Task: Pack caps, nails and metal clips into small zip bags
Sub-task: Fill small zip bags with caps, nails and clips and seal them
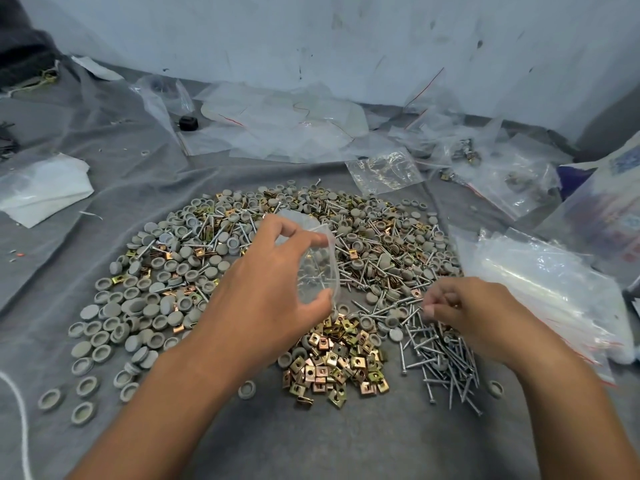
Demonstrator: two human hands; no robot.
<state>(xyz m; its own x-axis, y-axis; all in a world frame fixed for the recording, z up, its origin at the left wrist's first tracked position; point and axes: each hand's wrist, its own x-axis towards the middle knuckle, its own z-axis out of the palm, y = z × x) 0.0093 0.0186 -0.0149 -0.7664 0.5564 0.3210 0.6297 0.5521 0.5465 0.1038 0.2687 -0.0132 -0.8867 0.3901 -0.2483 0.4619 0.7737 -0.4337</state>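
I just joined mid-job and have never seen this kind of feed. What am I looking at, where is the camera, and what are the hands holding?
There is one picture, from a camera worn on a person's head, looking down at two bare hands; no robot. The left hand holds open a small zip bag with a few nails inside. The right hand is curled over the nail pile, apparently pinching nails. On the grey cloth lie grey caps, brass-coloured metal clips, and a stack of empty bags at right.

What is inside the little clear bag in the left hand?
Through the small zip bag, held by the left hand, a few nails and grey caps show. Any clips inside cannot be made out; fingers cover part.
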